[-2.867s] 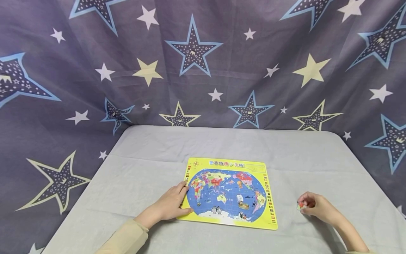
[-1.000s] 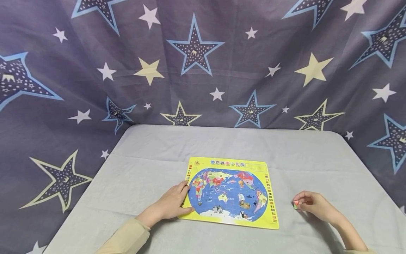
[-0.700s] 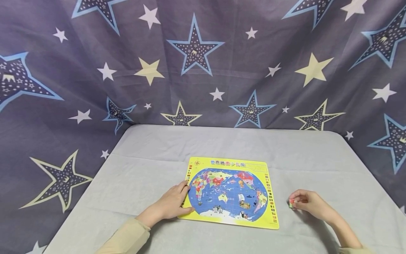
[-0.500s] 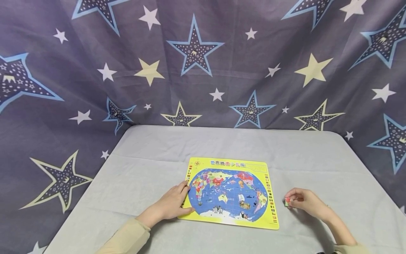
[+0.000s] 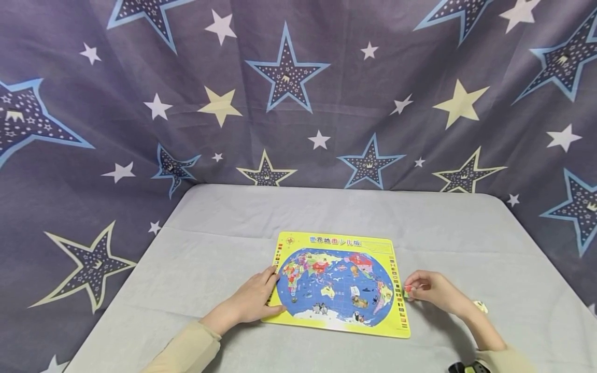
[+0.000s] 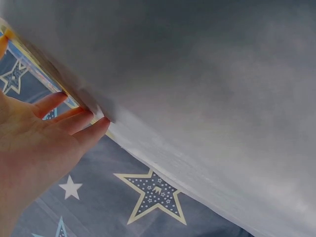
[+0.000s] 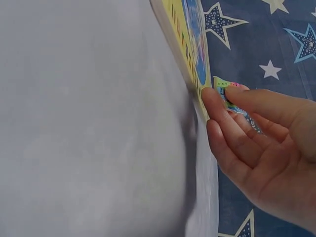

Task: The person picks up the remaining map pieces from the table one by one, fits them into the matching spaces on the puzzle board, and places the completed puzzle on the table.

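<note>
A yellow-bordered world map puzzle board (image 5: 336,329) lies flat on the table. My left hand (image 5: 254,298) rests at its left edge, thumb over the lower left border. In the left wrist view, the fingertips (image 6: 101,123) of that hand lie along the board's side with the fingers nearly straight. My right hand (image 5: 434,290) pinches a small puzzle piece (image 5: 408,291), red and green, between thumb and fingers at the board's right edge. The right wrist view shows the puzzle piece (image 7: 224,89) with green, pink and blue parts; the thumb covers some of it.
A small yellow and white piece (image 5: 480,306) lies on the table (image 5: 233,212), partly hidden behind my right wrist. A black and green object (image 5: 468,368) shows at the bottom edge by the right sleeve. A star-patterned curtain (image 5: 350,103) borders the table behind and at the sides.
My right hand has moved left with the puzzle piece, up to the board's right edge. The yellow and white piece has come into view behind my wrist. My left hand stays put.
</note>
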Demonstrator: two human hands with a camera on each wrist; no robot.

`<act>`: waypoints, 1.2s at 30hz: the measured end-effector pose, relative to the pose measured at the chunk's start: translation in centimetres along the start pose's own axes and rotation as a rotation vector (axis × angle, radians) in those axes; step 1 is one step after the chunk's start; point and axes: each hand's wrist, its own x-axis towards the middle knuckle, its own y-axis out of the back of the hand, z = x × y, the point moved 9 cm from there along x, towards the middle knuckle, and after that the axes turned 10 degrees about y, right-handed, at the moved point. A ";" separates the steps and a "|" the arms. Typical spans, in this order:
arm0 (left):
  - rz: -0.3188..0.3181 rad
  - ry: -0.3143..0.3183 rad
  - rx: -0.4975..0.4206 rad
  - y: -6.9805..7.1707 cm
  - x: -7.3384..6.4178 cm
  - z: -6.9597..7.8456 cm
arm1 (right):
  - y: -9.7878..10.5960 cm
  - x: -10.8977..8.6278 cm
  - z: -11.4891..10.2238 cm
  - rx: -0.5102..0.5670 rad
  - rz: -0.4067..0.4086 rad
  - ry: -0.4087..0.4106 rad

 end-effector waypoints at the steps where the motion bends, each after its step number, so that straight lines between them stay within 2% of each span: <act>1: -0.001 0.000 -0.002 0.0 0.0 0.0 | -0.1 0.1 -0.1 0.000 -0.001 0.001; 7: -0.006 0.006 -0.005 -0.1 0.0 -0.1 | -0.7 1.0 -0.7 -0.003 -0.007 0.011; 17: -0.008 0.009 -0.002 -0.3 0.1 -0.2 | -1.4 2.4 -1.3 -0.068 -0.022 0.020; 36: -0.001 0.008 -0.005 -0.2 0.1 -0.1 | -3.5 5.0 -2.9 -0.042 -0.048 0.027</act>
